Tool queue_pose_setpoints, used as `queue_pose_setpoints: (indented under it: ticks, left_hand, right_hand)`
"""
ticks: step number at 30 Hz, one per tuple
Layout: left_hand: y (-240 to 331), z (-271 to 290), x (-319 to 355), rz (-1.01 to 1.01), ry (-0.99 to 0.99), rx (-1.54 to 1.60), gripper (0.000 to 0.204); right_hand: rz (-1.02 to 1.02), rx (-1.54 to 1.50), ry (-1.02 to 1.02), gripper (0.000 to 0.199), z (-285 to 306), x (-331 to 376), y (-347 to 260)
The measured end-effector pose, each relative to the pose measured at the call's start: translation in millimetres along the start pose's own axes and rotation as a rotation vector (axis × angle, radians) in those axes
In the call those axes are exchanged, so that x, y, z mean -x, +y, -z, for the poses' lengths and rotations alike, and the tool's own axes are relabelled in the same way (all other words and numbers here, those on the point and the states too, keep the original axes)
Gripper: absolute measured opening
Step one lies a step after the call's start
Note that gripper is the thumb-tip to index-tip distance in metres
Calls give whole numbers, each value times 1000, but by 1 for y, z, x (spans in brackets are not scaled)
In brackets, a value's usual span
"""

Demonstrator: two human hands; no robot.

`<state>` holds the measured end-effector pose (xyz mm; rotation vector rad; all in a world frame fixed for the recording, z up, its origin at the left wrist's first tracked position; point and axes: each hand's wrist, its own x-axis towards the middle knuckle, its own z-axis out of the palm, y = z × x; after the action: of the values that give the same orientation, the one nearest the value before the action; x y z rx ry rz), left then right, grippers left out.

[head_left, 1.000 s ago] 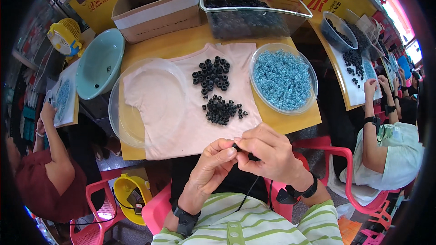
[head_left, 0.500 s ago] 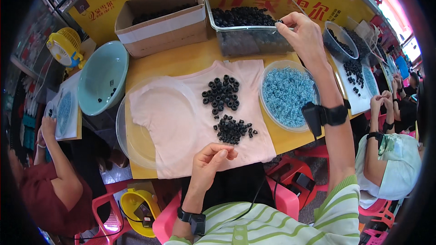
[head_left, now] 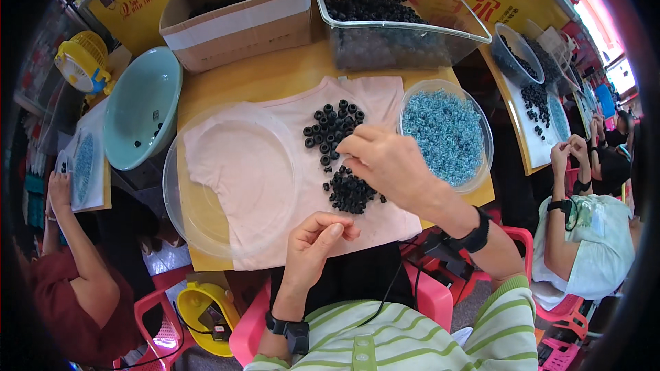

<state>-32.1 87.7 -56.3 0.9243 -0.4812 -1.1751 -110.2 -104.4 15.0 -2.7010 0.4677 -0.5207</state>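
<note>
A heap of round black parts with holes (head_left: 332, 124) lies on a pale pink shirt (head_left: 375, 99) spread over the table. Just below it is a heap of smaller black pieces (head_left: 347, 192). My right hand (head_left: 388, 165) reaches over the right side of both heaps, its thumb and fingers drawn together; the hand hides whatever they hold. My left hand (head_left: 313, 244) is at the shirt's lower edge, below the smaller pieces. Its thumb and forefinger are pinched, and anything between them is too small to make out.
Right of the shirt stands a round tub (head_left: 488, 154) of small clear-blue pieces. A clear bin (head_left: 405, 27) of black parts and a cardboard box (head_left: 237, 34) stand at the back. To the left are a clear round lid (head_left: 172, 199) and a pale green basin (head_left: 130, 106). Other people work on both sides.
My right hand has come down from the clear bin's rim to the black heaps on the shirt. My left hand keeps its pinch in nearly the same place. The view has shifted slightly.
</note>
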Motion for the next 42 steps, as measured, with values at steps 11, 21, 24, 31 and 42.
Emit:
queue_pose_setpoints:
  ticks: [11, 21, 24, 31, 42]
  left_hand:
    - [1, -3, 1, -5, 28, 10, 18]
    - [7, -9, 7, -66, 28, 183, 21]
    - [16, -21, 7, -25, 4, 144, 22]
    - [7, -37, 14, 98, -102, 328, 26]
    - [8, -48, 26, -48, 17, 125, 14]
  right_hand:
    - [5, 101, -5, 10, -30, -5, 1]
    - [-182, -466, 85, 19, 16, 33, -26]
    - [-255, -694, 93, 20, 21, 60, -32]
    - [-262, -1067, 111, 17, 18, 95, -42]
    - [-81, -700, 232, 12, 30, 108, -46]
